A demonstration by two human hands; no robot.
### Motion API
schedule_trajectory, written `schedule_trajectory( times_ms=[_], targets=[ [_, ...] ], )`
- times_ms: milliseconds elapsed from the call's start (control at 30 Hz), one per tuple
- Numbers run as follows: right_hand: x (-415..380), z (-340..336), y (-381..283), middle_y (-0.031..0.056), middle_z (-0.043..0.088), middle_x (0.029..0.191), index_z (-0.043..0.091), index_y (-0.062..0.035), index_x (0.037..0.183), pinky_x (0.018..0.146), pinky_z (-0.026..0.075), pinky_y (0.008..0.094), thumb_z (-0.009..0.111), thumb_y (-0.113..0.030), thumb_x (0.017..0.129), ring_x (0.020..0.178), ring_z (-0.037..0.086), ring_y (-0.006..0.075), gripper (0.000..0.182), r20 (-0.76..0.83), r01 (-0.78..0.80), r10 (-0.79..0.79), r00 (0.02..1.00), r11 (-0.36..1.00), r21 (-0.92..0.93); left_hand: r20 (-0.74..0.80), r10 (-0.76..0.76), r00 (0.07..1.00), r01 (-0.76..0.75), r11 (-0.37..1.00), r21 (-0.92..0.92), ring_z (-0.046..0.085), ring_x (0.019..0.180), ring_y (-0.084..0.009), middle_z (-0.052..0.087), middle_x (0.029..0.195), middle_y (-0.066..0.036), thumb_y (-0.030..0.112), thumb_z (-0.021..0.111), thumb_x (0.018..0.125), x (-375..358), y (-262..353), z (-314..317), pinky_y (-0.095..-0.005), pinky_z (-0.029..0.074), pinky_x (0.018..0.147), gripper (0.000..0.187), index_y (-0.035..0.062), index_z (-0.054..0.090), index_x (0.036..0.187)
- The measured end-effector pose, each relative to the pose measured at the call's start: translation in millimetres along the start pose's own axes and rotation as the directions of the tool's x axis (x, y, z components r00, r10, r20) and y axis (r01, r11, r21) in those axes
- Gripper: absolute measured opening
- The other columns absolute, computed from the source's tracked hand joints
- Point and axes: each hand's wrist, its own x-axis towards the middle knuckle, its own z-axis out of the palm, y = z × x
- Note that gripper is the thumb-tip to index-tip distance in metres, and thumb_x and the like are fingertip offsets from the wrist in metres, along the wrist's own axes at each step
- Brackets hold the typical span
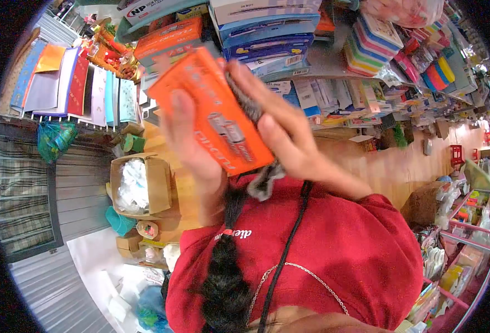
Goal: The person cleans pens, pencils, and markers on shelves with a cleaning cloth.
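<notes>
An orange cardboard box (pixel 209 105) with white lettering is held up in front of my chest, tilted. My left hand (pixel 189 139) grips it along its left and lower side, blurred by motion, with a finger across the printed face. On the box's right side, my right hand (pixel 289 125) presses a dark grey fuzzy cloth (pixel 246 99) against the edge. A loose grey end of the cloth hangs below the box, over my red top. The far side of the box is hidden.
Just beyond my hands, a shelf holds another orange box (pixel 170 41), stacked blue boxes (pixel 270 41) and a pile of coloured-edged packs (pixel 370 44). An open carton (pixel 159 186) with white packets stands on the wooden floor at left. A pink-framed rack (pixel 470 236) is at right.
</notes>
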Motion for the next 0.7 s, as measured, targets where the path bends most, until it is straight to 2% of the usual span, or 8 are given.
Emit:
schedule_trajectory(
  times_ms=[33,133,233,367,500,567,600,700],
  targets=[
    [7,-4,-2,0.0166,0.030,0.134,0.031,0.0021,0.129,0.104,0.014,0.0342,0.034,-0.018,0.089,0.128,0.020,0.0271,0.044,-0.062,0.022,-0.017,0.998,0.997,0.076,0.001,-0.016,1.000,0.016,0.998,0.055,0.053,0.095,-0.0217,0.049,0.112,-0.016,0.023,0.048,0.085,-5,1,8,-0.0319,0.042,0.084,0.055,-0.0041,0.029,0.128],
    [26,-13,1,0.0159,0.031,0.134,0.032,0.0030,0.128,0.104,0.013,0.0333,0.034,-0.018,0.089,0.129,0.019,0.0262,0.044,-0.236,0.004,0.065,0.970,0.959,0.282,0.091,-0.083,0.992,0.070,0.987,0.145,0.048,0.101,-0.0159,0.046,0.117,-0.012,0.016,0.051,0.084,-15,-1,21,-0.0285,0.039,0.086,0.057,-0.0012,0.024,0.131],
    [14,-11,2,0.0156,0.021,0.138,0.024,0.0021,0.131,0.104,0.010,0.0330,0.034,-0.021,0.089,0.130,0.013,0.0248,0.049,-0.188,0.018,0.012,0.982,0.987,0.158,0.122,-0.102,0.987,0.078,0.980,0.184,0.049,0.102,-0.0171,0.048,0.114,-0.013,0.017,0.049,0.085,-16,-6,19,-0.0294,0.040,0.086,0.057,-0.0021,0.023,0.131],
    [-21,6,-2,0.0162,0.015,0.140,0.018,0.0015,0.133,0.105,0.007,0.0360,0.033,-0.027,0.089,0.131,0.009,0.0269,0.055,-0.020,-0.058,0.058,0.998,0.998,0.034,0.094,0.004,0.996,-0.001,0.999,-0.035,0.053,0.094,-0.0196,0.052,0.108,-0.015,0.022,0.048,0.086,6,-7,-1,-0.0294,0.042,0.083,0.058,-0.0031,0.022,0.131],
    [-5,-15,3,0.0163,0.016,0.140,0.020,0.0020,0.133,0.105,0.008,0.0344,0.029,-0.025,0.091,0.131,0.011,0.0261,0.051,-0.013,-0.081,0.081,0.997,0.995,0.056,0.030,0.046,0.998,-0.049,0.992,0.118,0.051,0.097,-0.0189,0.051,0.109,-0.013,0.020,0.049,0.085,-3,-15,16,-0.0288,0.041,0.083,0.058,-0.0026,0.021,0.132],
    [13,-29,7,0.0143,0.020,0.139,0.022,0.0038,0.132,0.104,0.011,0.0319,0.030,-0.028,0.091,0.130,0.015,0.0231,0.052,-0.149,-0.062,0.084,0.985,0.987,0.147,0.125,-0.115,0.985,0.094,0.982,0.166,0.049,0.100,-0.0177,0.049,0.113,-0.012,0.018,0.050,0.085,-16,-18,26,-0.0287,0.040,0.086,0.059,-0.0017,0.021,0.132],
    [22,-39,6,0.0136,0.021,0.139,0.021,0.0050,0.131,0.104,0.012,0.0318,0.032,-0.032,0.090,0.129,0.017,0.0226,0.057,-0.199,-0.064,0.099,0.975,0.982,0.177,0.184,-0.120,0.976,0.082,0.976,0.202,0.049,0.101,-0.0177,0.048,0.114,-0.012,0.017,0.051,0.085,-18,-19,28,-0.0290,0.040,0.086,0.060,-0.0016,0.020,0.133],
    [20,-46,-8,0.0108,0.033,0.133,0.027,0.0018,0.130,0.101,0.021,0.0300,0.039,-0.030,0.088,0.122,0.032,0.0189,0.055,-0.250,-0.130,0.317,0.915,0.818,0.560,0.273,-0.115,0.955,0.053,0.973,0.223,0.049,0.101,-0.0175,0.047,0.116,-0.012,0.017,0.051,0.085,-17,-29,30,-0.0293,0.040,0.087,0.060,-0.0013,0.020,0.133]
  ],
)
